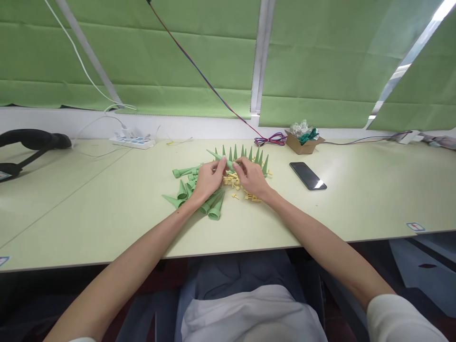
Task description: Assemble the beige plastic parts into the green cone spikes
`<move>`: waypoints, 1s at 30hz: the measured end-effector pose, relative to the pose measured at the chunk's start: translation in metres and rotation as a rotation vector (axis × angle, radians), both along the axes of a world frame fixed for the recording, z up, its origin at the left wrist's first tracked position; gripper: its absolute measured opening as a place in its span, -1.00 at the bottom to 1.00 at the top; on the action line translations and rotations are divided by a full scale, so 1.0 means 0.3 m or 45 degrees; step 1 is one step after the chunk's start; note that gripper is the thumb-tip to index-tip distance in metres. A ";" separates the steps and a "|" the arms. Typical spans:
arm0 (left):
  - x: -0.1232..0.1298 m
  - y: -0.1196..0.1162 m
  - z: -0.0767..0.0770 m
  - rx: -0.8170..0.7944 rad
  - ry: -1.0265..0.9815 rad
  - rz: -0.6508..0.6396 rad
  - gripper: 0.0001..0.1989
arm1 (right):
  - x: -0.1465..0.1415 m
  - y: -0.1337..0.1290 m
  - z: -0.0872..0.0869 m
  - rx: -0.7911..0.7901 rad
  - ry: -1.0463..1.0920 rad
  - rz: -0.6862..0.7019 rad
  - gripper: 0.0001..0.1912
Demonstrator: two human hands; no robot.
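Note:
A green plastic cone [215, 154] is tilted between my hands, its tip pointing up and to the left. My left hand [208, 178] is closed around the cone's middle. At the wide end, the fingers of my right hand [252, 178] are pinched together; whatever lies between them is hidden. Below my hands lie small yellow plastic pieces [232, 180], and more yellow pieces [252, 197] sit under my right wrist. Loose green cones [214, 212] are heaped around my left wrist. Behind my right hand, several green cones [261, 161] stand upright in a row.
A black phone [308, 176] lies right of my hands. Behind it are a small cardboard box [302, 146] with plastic wrap and green material, and a coiled cable [270, 139]. A white power strip [133, 141] and a black curved object [33, 140] are at left.

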State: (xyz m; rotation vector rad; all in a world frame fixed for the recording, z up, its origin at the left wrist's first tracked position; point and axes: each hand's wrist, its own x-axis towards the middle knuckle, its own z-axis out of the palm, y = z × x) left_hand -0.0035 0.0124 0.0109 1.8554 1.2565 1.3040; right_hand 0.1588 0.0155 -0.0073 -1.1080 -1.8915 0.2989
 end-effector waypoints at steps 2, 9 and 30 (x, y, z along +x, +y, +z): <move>0.000 0.003 0.002 -0.058 -0.068 -0.011 -0.51 | -0.005 -0.003 -0.002 -0.012 -0.049 -0.003 -0.68; 0.005 0.001 0.004 -0.096 -0.129 -0.018 -0.56 | -0.018 -0.001 -0.019 -0.028 -0.140 0.018 -0.67; 0.013 0.026 -0.018 -0.177 -0.292 -0.007 -0.83 | 0.061 0.054 -0.004 -0.030 -0.494 0.049 -0.84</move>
